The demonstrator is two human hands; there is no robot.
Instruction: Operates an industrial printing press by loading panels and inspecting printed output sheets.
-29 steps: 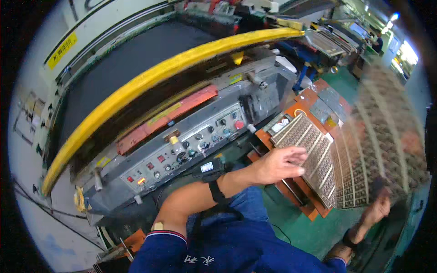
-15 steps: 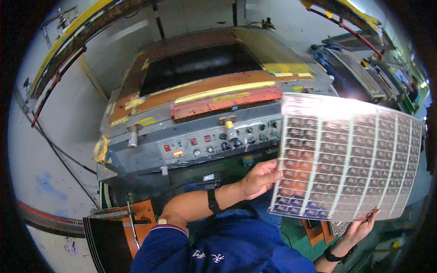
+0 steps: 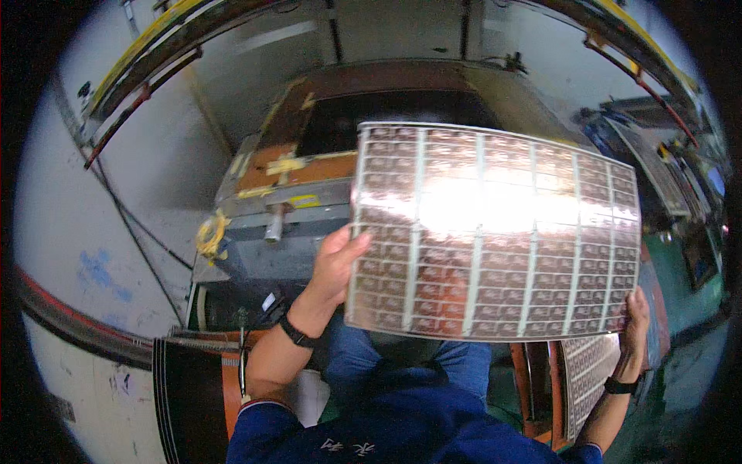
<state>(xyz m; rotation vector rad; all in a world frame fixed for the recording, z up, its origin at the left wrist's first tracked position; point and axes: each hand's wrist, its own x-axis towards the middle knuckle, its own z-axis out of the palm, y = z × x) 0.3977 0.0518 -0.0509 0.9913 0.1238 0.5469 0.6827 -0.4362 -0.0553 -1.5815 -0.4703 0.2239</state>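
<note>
Both my hands on 1 big flat sheet, shiny copper-brown, rectangular, printed with rows of small dark units (image 3: 498,278). Pale green strips, 5 of them, split it into columns. Sheet is up in front of me, above my lap, covering part of the grey metal machine with a dark flat bed (image 3: 255,249); tilted, strong white glare across the middle.

Left hand (image 3: 337,261): clamped on the sheet's left edge, thumb over the front face, other fingers partly hidden. Right hand (image 3: 637,312): closed on the sheet's right edge near the lower corner, some fingers out of sight. Black band on each wrist.

On the machine: black rectangular panel (image 3: 394,107) on the bed, orange-brown strip with yellow tape (image 3: 263,177) along its near side, silver cylindrical handle (image 3: 274,223) on the front, yellow looped bundle (image 3: 211,236) at its left corner.

Lower right, near my right forearm: another patterned sheet (image 3: 589,373), beside an orange-brown stand (image 3: 550,387). Lower left: dark panels (image 3: 185,398) standing close together. Blue jeans (image 3: 352,363) below the sheet.
</note>
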